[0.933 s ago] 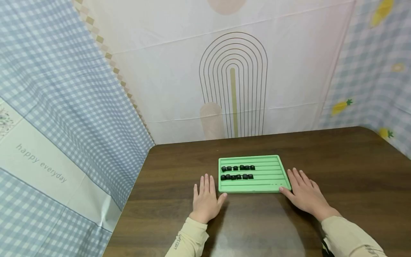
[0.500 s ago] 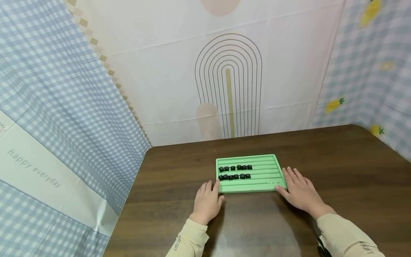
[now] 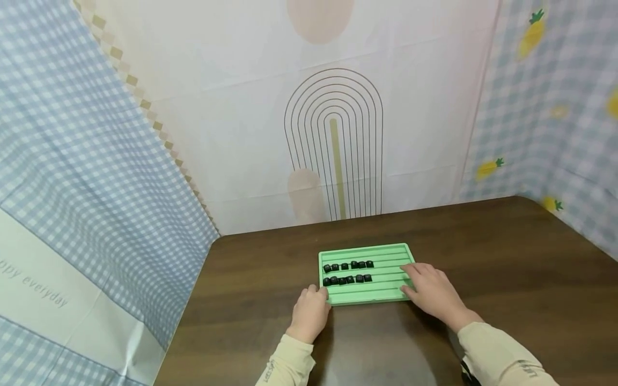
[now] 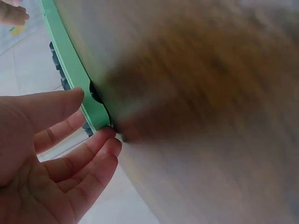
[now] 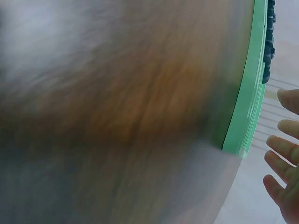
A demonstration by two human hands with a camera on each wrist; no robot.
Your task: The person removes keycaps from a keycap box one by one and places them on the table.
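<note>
A light green tray with long ridges [image 3: 391, 257] lies on the table in the head view. Small black blocks like keycaps stand on its left part in two rows, a far row [image 3: 354, 265] and a near row [image 3: 350, 279]. At the near left corner my left hand [image 3: 309, 316] grips the tray; in the left wrist view its thumb is against the front side, with fingers bent around the end. My right hand [image 3: 436, 295] hovers at the right end, fingers spread and overlapping the rim, while the right wrist view shows those fingers apart from the tray [image 5: 243, 102].
The dark wooden table [image 3: 241, 321] reaches back to a pale curtain [image 3: 420, 118] printed with arches. Blue checked cloth [image 3: 111, 139] hangs along the left side, and checked cloth with pineapples [image 3: 555, 145] on the right.
My left hand's straight fingers have curled and moved onto the tray's corner. The right hand has lifted from beside the tray to over its right end. The head view has shifted.
</note>
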